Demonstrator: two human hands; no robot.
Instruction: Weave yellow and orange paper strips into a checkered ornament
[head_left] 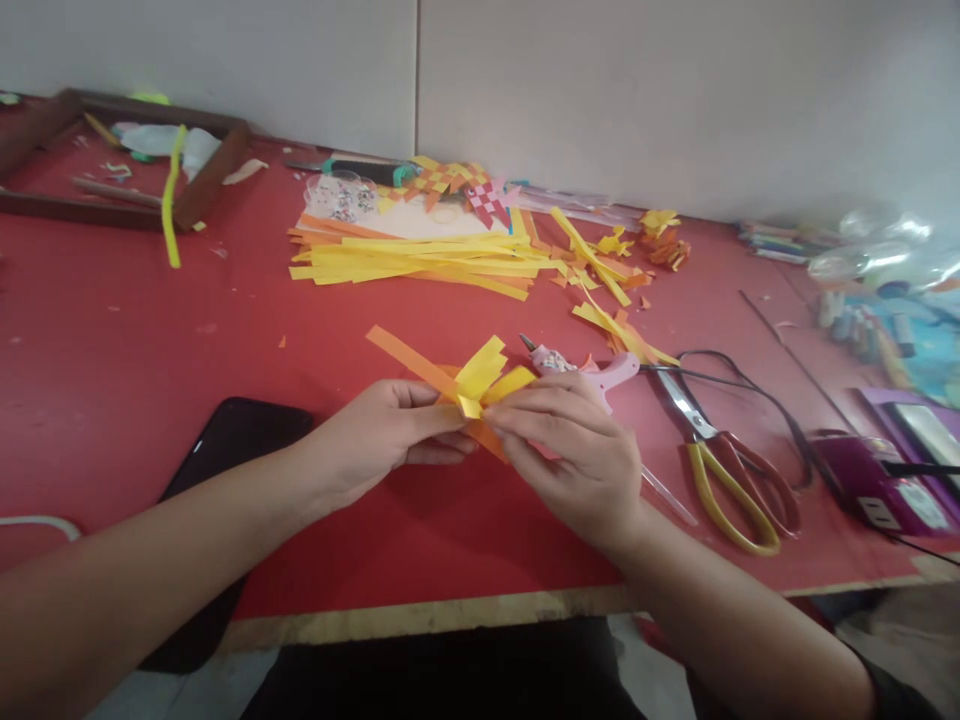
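My left hand [382, 435] and my right hand [577, 450] meet over the red table [135, 370], both pinching a small woven piece of yellow and orange paper strips [469, 385]. An orange strip juts up and left from the piece, and yellow strip ends fan out above my fingers. Both hands have their fingertips closed on the piece. Just behind my right hand lies a pink glue gun [592, 370].
A pile of yellow and orange paper strips [420, 260] lies further back, with finished woven pieces [457, 185] near the wall. Yellow-handled scissors [720, 460] and a black cable are at right, a purple box [874, 485] beyond. A black phone [225, 450] sits left; a wooden frame [195, 185] far left.
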